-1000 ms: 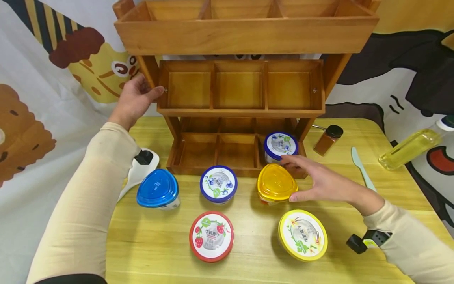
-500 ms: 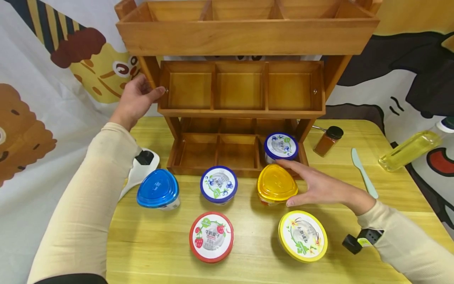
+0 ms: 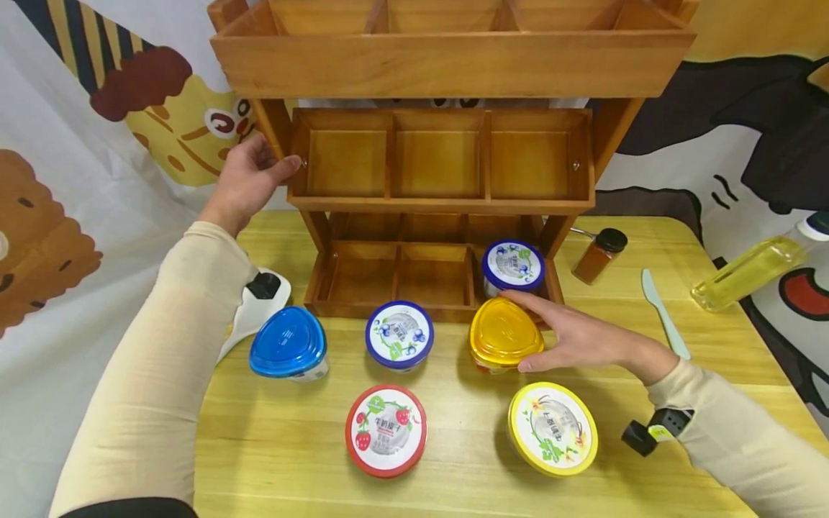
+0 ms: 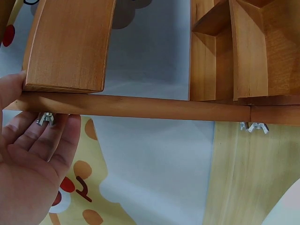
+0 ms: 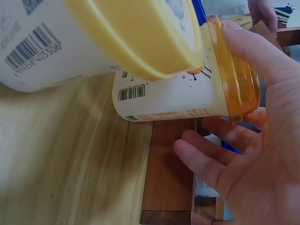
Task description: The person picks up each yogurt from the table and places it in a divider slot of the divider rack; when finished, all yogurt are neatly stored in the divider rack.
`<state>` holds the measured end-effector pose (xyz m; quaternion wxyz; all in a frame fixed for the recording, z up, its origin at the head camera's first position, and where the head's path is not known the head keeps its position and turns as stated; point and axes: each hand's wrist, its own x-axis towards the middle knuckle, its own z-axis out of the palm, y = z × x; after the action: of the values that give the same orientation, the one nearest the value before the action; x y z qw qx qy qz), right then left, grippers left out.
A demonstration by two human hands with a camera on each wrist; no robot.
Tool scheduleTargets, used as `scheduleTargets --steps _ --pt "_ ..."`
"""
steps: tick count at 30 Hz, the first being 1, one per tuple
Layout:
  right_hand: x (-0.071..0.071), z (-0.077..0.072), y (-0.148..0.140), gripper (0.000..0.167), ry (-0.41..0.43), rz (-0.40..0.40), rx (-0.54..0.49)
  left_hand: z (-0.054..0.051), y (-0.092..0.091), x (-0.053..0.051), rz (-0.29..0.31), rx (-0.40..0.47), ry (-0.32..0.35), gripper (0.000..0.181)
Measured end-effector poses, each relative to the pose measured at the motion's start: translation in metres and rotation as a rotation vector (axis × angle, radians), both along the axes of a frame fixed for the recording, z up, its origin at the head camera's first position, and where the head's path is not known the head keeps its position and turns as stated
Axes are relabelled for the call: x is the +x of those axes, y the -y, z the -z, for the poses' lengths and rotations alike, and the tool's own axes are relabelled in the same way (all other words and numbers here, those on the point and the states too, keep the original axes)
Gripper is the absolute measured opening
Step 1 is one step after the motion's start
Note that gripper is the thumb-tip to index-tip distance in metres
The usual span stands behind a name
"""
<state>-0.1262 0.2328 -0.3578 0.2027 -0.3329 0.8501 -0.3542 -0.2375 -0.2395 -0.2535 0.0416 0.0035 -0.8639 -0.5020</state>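
My left hand (image 3: 245,180) holds the left upright of the wooden rack (image 3: 447,68). In the left wrist view its thumb lies on one side of the post and its fingers are behind, near a wing nut (image 4: 46,118). My right hand (image 3: 586,337) spans a tub with an amber lid (image 3: 505,332). The right wrist view shows thumb and fingers on opposite sides of that lid (image 5: 229,70); the tub stands on the table, just before the rack. A blueberry tub (image 3: 514,265) sits in the rack's bottom right compartment, behind my right fingers.
On the table stand a blue-lidded tub (image 3: 288,342), another blueberry tub (image 3: 399,335), a strawberry tub (image 3: 386,430) and a yellow-rimmed tub (image 3: 553,429). A white utensil (image 3: 259,306) lies left. Rightward are a spice jar (image 3: 599,256), a pale green knife (image 3: 665,314) and an oil bottle (image 3: 751,272).
My right hand has shifted slightly left, and its thumb and fingers have come closer about the amber-lidded tub. The left hand, the rack and the tubs stay as they were.
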Motion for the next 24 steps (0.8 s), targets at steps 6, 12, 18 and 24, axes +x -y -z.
scheduleTargets --steps 6,12,18,24 --pt "-0.0025 -0.0014 0.0020 0.099 0.011 -0.013 -0.001 0.0001 0.0010 -0.0002 -0.002 0.012 -0.001 0.023" --pt "-0.0035 -0.0006 0.0023 0.097 0.023 -0.016 0.000 0.0003 0.0010 -0.0003 0.000 0.017 0.004 0.024" --pt "-0.0029 -0.0011 0.0024 0.096 0.024 -0.005 0.002 0.0003 0.0006 -0.0004 0.000 0.008 -0.006 0.023" --pt "-0.0017 -0.0004 0.0039 0.097 0.028 0.018 0.004 0.0007 0.0002 -0.0015 0.002 0.010 0.003 0.025"
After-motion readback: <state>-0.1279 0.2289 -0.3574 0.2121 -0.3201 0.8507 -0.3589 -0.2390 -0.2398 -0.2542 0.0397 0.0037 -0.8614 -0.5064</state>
